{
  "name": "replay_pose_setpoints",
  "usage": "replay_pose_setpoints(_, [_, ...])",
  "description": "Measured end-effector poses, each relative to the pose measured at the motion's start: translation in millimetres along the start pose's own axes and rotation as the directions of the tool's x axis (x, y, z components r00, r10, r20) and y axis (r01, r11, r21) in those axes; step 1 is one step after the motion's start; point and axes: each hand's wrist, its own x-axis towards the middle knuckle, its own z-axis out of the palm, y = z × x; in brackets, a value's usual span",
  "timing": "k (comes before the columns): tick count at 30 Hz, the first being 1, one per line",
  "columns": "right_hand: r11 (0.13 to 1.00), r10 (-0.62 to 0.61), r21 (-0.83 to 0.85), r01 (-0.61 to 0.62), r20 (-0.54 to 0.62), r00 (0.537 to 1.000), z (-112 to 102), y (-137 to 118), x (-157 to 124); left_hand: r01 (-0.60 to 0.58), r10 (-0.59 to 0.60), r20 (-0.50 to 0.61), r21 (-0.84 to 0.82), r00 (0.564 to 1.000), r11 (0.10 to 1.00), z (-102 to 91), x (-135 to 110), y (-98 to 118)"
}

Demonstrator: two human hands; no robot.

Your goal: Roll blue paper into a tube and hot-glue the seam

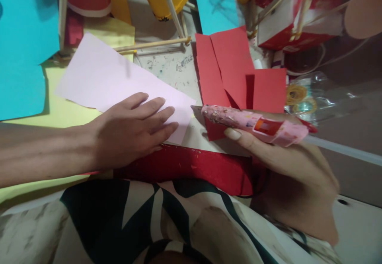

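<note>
My left hand (134,130) lies palm down with fingers spread on a pale pink sheet of paper (119,69), pressing it to the table. My right hand (286,164) is closed around a pink tool (232,116) with a dark pointed tip, a red insert in its side and smudges along its front. The tip is at the sheet's right corner; whether it touches is unclear. Beneath and beyond the tool lie red paper pieces (232,65), some overlapping. Yellow paper (68,108) shows under the pink sheet.
Blue paper (26,49) lies at the left, with another blue sheet (221,9) at the back. Wooden stick frames (155,45) stand along the far side. A red-and-white box (277,29) and a clear bag with rubber bands (301,96) are at the right.
</note>
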Motion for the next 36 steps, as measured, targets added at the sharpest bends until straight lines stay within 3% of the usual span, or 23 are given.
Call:
replay_pose_setpoints(16, [0.992,0.058,0.109,-0.069,0.095,0.994,-0.9,-2.6,-1.8,0.028,-0.030,-0.035,-0.057,0.999,0.998,2.0,0.1,1.5])
replay_pose_setpoints(23, [0.975,0.130,0.175,-0.133,0.029,0.991,5.7,-6.9,-8.5,0.005,-0.005,-0.007,-0.023,1.000,1.000,-0.4,0.5,1.0])
replay_pose_setpoints(31, [0.988,0.108,0.106,-0.114,0.061,0.992,1.3,-6.1,-6.6,0.024,-0.026,-0.036,-0.056,0.999,0.998,1.0,0.4,2.5])
replay_pose_setpoints(36, [0.979,0.120,0.157,-0.128,0.056,0.991,2.0,-11.2,-8.6,0.017,-0.018,-0.026,-0.037,1.000,0.999,0.8,0.6,1.9])
